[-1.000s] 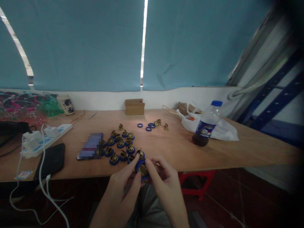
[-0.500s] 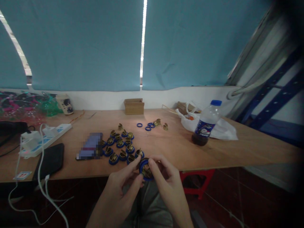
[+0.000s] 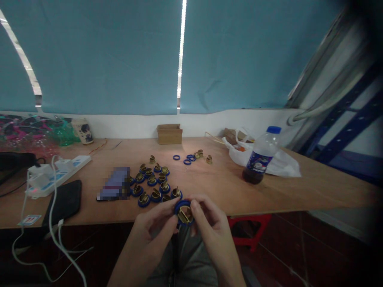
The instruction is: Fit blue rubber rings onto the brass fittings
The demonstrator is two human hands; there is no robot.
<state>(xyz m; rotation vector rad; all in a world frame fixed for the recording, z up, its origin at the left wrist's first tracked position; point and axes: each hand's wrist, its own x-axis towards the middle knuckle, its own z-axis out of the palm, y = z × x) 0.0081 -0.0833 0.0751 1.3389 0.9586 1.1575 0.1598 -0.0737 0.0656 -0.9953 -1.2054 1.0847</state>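
Note:
Both hands pinch one round brass fitting with a blue ring around it point(image 3: 184, 213), held just off the table's front edge. My left hand point(image 3: 155, 231) grips its left side between thumb and forefinger. On the right rim, my right hand point(image 3: 209, 223) has its thumb on top and its other fingers curled behind. A brass flap stands up across the middle of the fitting. Several similar brass fittings with blue rings point(image 3: 152, 180) lie beyond my left hand. Farther back are loose blue rings point(image 3: 187, 162) and bare brass pieces point(image 3: 209, 159).
A phone point(image 3: 115, 184) lies left of the fittings, near a power strip point(image 3: 60, 175) with white cables. A cola bottle point(image 3: 261, 157) stands at the right by a white plastic bag point(image 3: 239, 153). A small cardboard box point(image 3: 169, 135) is at the back, and a red stool point(image 3: 251, 231) is below.
The fitting has turned in my fingers, so its brass flap shows more plainly. My left forefinger has shifted along the rim. The things on the table have stayed put.

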